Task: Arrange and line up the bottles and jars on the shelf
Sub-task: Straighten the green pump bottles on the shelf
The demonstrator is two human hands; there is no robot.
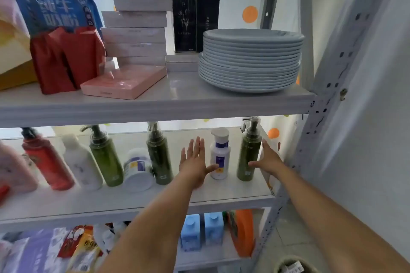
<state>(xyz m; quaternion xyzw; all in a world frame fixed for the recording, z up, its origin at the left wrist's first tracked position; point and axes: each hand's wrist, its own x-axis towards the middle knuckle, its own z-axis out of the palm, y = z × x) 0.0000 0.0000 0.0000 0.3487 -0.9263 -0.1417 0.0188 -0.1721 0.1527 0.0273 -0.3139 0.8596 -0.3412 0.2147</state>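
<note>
My two hands are flat and spread, gripping nothing. The left hand (195, 162) reaches into the shelf just left of the white pump bottle (220, 155), and its thumb stretches to the bottle's foot and looks to touch it. The right hand (268, 159) lies just right of the end green bottle (248, 150), fingers up alongside it and thumb toward its base; whether it touches I cannot tell. I hold them so, I judge, to bracket the pair as between two boards, so that both can slide together and square up with the row without the tall pumps tipping. Both bottles stand upright at the right end of the middle shelf (221, 194), near each other but apart. Left of my left hand comes a gap, then the dark bottle (159, 155), the squat jar (137, 168) just beside it, a green pump bottle (106, 157), a white bottle (82, 162) and a red bottle (44, 159). These seem to lean, which may be the wide lens only, and the jar sits a little forward of the line. The upper shelf board (155, 108) hangs low over the pump heads, so lifting has little room. The steel upright (310, 139) stands near my right hand, leaving scant space to push rightward. The plates (250, 60) and pink boxes (135, 29) above and the blue bottles (202, 232) below are out of the way.
</note>
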